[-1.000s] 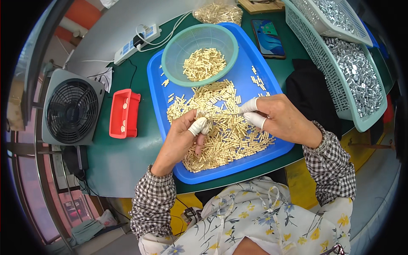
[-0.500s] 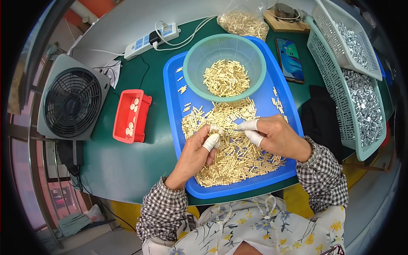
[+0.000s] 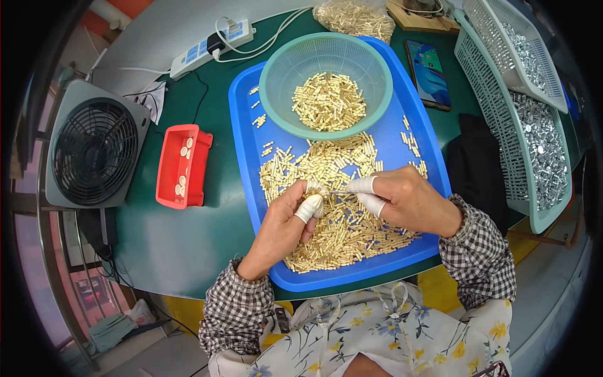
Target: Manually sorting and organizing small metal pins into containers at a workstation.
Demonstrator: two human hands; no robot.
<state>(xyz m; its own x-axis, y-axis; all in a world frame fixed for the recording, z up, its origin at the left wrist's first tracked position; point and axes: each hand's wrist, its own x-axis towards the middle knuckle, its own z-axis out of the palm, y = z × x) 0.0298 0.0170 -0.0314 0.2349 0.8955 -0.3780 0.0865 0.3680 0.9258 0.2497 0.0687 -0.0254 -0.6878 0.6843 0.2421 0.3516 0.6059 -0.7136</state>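
Pinches a gold bit (image 3: 316, 190) in the left hand (image 3: 286, 217), a thin rod (image 3: 338, 191) in the right hand (image 3: 405, 200), over the blue tray (image 3: 389, 143). Looks unfinished, with many gold pins (image 3: 339, 239) loose there, fewer in the green bowl (image 3: 274, 85); cannot tell done from undone.

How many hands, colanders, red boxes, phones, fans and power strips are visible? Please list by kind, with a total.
Left hand and right hand: 2
Colander: 1
Red box: 1
Phone: 1
Fan: 1
Power strip: 1
Total: 7

The small piece (image 3: 315, 193) in the left hand (image 3: 284, 218) is partly hidden, its details too fine to tell.
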